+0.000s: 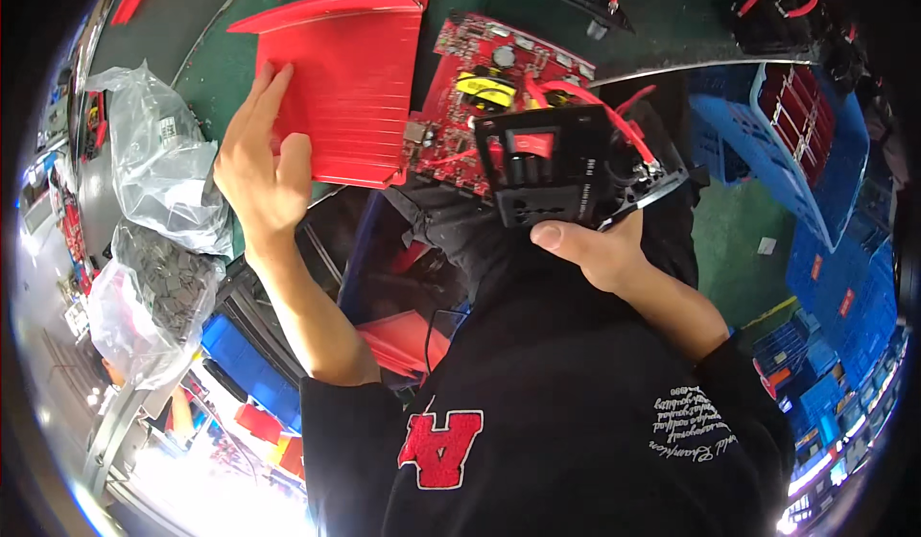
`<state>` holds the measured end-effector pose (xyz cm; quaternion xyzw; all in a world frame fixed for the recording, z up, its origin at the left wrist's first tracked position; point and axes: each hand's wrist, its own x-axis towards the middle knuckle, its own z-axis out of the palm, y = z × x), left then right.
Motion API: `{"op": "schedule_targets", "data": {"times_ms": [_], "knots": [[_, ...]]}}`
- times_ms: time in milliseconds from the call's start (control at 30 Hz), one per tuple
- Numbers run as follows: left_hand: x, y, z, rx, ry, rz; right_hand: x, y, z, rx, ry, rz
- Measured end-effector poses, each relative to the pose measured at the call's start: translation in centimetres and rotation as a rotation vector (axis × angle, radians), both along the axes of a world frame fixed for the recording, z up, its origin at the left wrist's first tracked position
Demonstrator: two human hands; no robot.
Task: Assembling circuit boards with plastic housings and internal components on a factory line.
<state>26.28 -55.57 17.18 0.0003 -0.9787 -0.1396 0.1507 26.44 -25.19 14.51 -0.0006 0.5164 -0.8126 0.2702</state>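
Head view: left hand (261, 167) grips the red ribbed casing (350, 86) at upper centre; right hand (595, 249) holds the black panel (556, 167), its red circuit board (480, 95) over the green desk (672, 9).

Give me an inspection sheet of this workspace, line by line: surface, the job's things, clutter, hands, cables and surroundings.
Surface: green bench mat, partly bare near its front edge.
Job's things: red ribbed metal housing beside a red circuit board; a black end panel with a red switch at the board's near end.
Clutter: clear plastic bags, the lower one holding small grey parts.
Hands: left hand grips the housing's left edge; right hand holds the black panel from below, thumb at its lower edge.
Cables: red wires run from the board to the panel.
Surroundings: blue crates at right, one holding red parts.
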Motion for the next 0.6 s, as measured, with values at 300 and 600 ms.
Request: {"op": "schedule_targets", "data": {"times_ms": [300,600], "knots": [[0.1,0.9,0.4,0.107,-0.082,0.132,-0.2,-0.3,-0.3,-0.055,-0.003,0.031],[-0.2,-0.2,-0.3,0.031,0.055,-0.013,-2.0,0.0,-0.1,-0.06,0.04,0.118]]}}
